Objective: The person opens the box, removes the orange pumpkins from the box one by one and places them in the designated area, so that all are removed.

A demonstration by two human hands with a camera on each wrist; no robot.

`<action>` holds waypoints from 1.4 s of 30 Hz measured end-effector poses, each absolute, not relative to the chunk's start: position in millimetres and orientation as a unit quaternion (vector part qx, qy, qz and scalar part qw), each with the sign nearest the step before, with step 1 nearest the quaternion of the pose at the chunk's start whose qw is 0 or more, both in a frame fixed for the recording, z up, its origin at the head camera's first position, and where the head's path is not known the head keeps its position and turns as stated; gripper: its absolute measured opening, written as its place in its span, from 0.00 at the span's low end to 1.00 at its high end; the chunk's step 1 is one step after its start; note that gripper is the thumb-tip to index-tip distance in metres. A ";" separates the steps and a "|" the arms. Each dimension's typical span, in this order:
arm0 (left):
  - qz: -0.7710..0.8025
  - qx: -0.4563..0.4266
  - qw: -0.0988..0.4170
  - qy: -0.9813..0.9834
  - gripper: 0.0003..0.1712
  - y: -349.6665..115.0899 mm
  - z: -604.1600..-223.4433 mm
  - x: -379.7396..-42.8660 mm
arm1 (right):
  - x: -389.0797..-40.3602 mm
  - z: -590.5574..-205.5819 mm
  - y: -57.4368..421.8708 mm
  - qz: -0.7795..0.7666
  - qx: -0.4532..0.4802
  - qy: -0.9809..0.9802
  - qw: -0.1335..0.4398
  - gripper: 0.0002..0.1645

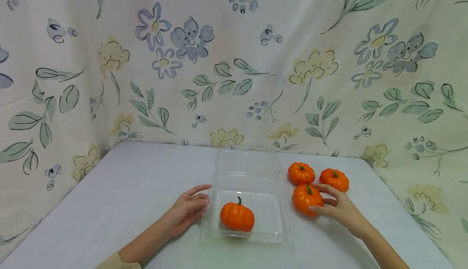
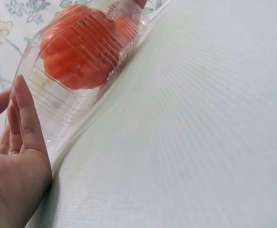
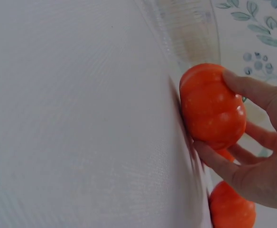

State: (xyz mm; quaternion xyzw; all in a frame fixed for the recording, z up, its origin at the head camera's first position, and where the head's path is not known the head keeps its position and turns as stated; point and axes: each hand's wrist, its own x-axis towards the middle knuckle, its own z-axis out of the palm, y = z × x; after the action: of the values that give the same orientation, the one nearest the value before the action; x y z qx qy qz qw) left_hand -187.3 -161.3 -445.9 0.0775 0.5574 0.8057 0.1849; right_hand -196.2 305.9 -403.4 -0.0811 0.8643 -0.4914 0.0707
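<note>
A clear plastic clamshell box [image 1: 272, 216] lies with its lid [image 1: 246, 161] folded back on the white table. Inside its base, toward the left, sits a small orange toy pumpkin [image 1: 237, 217] with a green stem. My left hand [image 1: 188, 211] is at the box's left side, its fairly straight fingers against the clear wall [image 2: 48, 107] in the left wrist view. To the right of the box, my right hand [image 1: 340, 209] grips another orange pumpkin [image 1: 306, 200] between thumb and fingers. This pumpkin [image 3: 212, 107] is low by the table in the right wrist view.
Two more orange pumpkins stand behind the right hand, one pumpkin [image 1: 301, 174] near the lid and the other pumpkin [image 1: 334, 180] farther right. A floral cloth [image 1: 234, 66] hangs behind and beside the white table [image 1: 146, 187].
</note>
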 end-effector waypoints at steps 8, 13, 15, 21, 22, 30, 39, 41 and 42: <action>0.806 0.080 0.186 0.557 0.24 -161.3 -447.3 -187.9 | -196.9 -406.0 308.8 -0.489 -0.102 0.864 0.061 0.42; 0.803 0.081 0.185 0.560 0.25 -161.8 -447.9 -188.4 | -197.0 -404.7 309.2 -0.487 -0.100 0.865 0.069 0.42; 0.803 0.079 0.185 0.561 0.25 -161.9 -447.9 -188.5 | -197.1 -404.2 309.6 -0.486 -0.100 0.865 0.074 0.42; 0.805 0.076 0.186 0.558 0.25 -161.6 -447.2 -188.9 | -198.6 -405.4 313.1 -0.478 -0.103 0.868 0.085 0.42; 0.806 0.076 0.186 0.557 0.26 -161.6 -447.0 -189.0 | -198.9 -405.6 313.6 -0.477 -0.104 0.869 0.086 0.42; 0.807 0.075 0.187 0.556 0.26 -161.8 -445.8 -188.9 | -199.8 -404.0 315.0 -0.473 -0.108 0.870 0.089 0.41; 0.807 0.076 0.188 0.555 0.25 -161.7 -445.8 -188.6 | -197.9 -398.6 314.0 -0.465 -0.093 0.876 0.091 0.44; 0.808 0.077 0.188 0.553 0.25 -161.7 -445.8 -188.5 | -196.8 -397.1 314.0 -0.462 -0.096 0.878 0.086 0.44; 0.808 0.078 0.189 0.553 0.25 -161.8 -446.0 -188.5 | -196.3 -396.4 314.0 -0.460 -0.098 0.879 0.083 0.43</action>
State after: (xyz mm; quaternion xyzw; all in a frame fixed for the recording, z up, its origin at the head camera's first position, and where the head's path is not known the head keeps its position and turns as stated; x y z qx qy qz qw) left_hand -188.5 -161.8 -446.0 0.0777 0.5527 0.8080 0.1888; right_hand -196.3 314.0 -396.4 -0.0977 0.8787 -0.4598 0.0834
